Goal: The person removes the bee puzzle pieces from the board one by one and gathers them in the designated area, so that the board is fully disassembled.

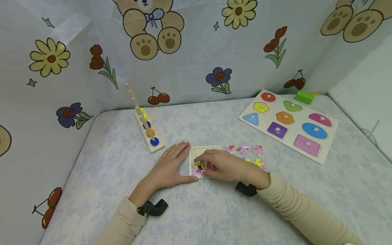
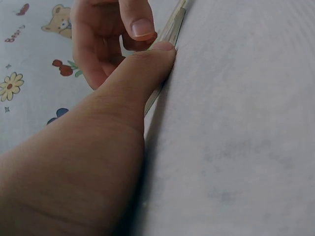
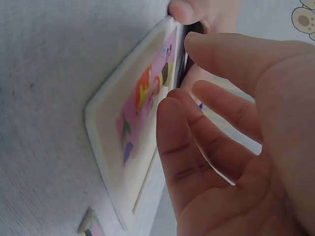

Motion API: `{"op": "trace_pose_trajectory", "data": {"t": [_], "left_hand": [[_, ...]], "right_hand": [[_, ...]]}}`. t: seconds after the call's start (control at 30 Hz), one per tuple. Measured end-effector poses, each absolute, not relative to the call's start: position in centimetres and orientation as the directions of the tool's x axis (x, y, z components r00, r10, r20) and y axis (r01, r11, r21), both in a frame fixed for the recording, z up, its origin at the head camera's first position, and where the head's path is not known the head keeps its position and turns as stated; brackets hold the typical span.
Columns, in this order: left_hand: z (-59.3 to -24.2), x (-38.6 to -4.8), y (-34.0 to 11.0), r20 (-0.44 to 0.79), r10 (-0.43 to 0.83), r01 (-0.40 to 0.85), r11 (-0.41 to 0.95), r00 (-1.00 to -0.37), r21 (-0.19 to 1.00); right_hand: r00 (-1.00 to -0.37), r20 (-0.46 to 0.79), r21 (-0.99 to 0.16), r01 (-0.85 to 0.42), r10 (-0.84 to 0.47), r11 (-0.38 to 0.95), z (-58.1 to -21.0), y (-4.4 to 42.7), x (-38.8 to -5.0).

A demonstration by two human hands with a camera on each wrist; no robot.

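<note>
A small wooden jigsaw tray [image 1: 204, 147] lies flat on the table, with pink pieces showing a bee [image 1: 200, 167] fitted along its near part. My left hand [image 1: 171, 166] rests beside it, fingers against the left side and thumb at the near left corner; the left wrist view shows that thumb touching the tray's edge [image 2: 172, 32]. Over the tray hovers my right hand [image 1: 229, 165], its fingers loosely bent. In the right wrist view no piece shows between those fingers. Several loose jigsaw pieces [image 1: 244, 149] lie right of the tray, partly hidden by the right hand.
A wooden stacking toy [image 1: 157, 147] with upright pegs and coloured discs stands behind the left hand. At the back right lies a shape-knob board [image 1: 266, 117], with a green block [image 1: 304, 97] beyond it. A printed cloth [image 1: 190, 68] hangs behind the table.
</note>
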State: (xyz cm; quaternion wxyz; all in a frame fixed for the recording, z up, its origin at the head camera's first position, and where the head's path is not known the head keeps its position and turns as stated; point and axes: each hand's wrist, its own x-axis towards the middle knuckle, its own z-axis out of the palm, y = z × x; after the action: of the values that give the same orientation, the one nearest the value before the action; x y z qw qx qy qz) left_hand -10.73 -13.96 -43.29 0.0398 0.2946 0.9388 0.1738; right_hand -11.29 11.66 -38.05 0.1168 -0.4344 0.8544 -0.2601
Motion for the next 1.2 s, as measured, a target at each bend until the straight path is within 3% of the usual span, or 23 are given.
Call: {"op": "trace_pose_trajectory", "data": {"t": [1.2], "left_hand": [[-43.41,-10.72,-14.06,0.073,0.585,0.57,0.744,-0.808,0.35]], "right_hand": [[-0.558,0.014,-0.573,-0.685,-0.83,0.45,-39.02,11.07,-10.98]]}}
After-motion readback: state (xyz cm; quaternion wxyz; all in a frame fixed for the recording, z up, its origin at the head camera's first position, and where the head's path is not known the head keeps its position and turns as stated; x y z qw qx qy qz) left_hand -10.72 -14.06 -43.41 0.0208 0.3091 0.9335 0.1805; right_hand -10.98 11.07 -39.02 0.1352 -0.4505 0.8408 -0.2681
